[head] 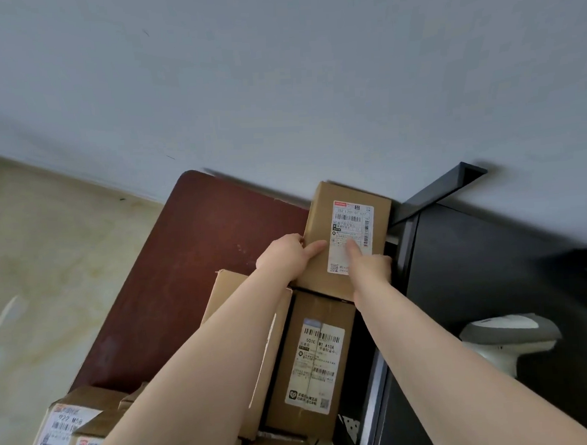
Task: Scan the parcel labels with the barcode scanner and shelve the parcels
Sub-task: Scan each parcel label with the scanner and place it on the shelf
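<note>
A small brown cardboard parcel with a white shipping label lies at the far end of the dark red table, against the wall. My left hand grips its left near corner, thumb on top. My right hand holds its right near edge, with a finger lying on the label. A second labelled parcel sits just nearer, touching it. The grey barcode scanner stands on the black surface at the right, away from both hands.
Several more labelled cardboard parcels are stacked at the table's near left. The dark red table shows bare top on its left. A black shelf unit with a black bracket stands right of the parcels. Beige floor lies to the left.
</note>
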Available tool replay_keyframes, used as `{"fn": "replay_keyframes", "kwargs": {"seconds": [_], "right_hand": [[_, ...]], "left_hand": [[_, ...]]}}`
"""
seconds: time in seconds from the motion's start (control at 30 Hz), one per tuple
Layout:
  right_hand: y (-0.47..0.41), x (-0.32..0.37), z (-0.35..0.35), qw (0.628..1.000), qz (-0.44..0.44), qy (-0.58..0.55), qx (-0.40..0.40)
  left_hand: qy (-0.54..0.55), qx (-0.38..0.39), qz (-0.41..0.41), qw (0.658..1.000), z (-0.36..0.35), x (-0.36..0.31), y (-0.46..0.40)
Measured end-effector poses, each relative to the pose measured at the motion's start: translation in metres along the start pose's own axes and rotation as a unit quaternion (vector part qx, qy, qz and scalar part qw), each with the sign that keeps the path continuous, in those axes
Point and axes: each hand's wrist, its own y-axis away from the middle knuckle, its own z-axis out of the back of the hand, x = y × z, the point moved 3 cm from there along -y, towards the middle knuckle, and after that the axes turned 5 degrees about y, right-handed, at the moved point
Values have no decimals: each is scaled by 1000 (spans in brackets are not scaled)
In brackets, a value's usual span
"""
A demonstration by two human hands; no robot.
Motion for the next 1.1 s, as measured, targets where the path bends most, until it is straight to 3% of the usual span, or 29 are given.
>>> {"fn": "replay_keyframes", "kwargs": {"seconds": [0.27, 0.5, 0.8, 0.9, 0.97, 1.1], "right_hand": [[14, 7, -1, 998, 28, 49, 7], [52, 15, 29, 974, 133, 184, -5], [113, 33, 70, 953, 270, 137, -30], [127, 35, 84, 961, 270, 50, 18], [137, 36, 97, 965, 238, -59, 95], [160, 32, 127, 935, 216, -139, 245]], "left_hand": [[49, -59, -25, 997, 10, 4, 9], [107, -135, -30, 985, 17, -2, 43], [238, -183, -46, 953, 44, -21, 101], [276, -205, -39, 938, 49, -26, 126], [277, -219, -40, 935, 50, -31, 146], [267, -261, -43, 927, 50, -37, 197]]}}
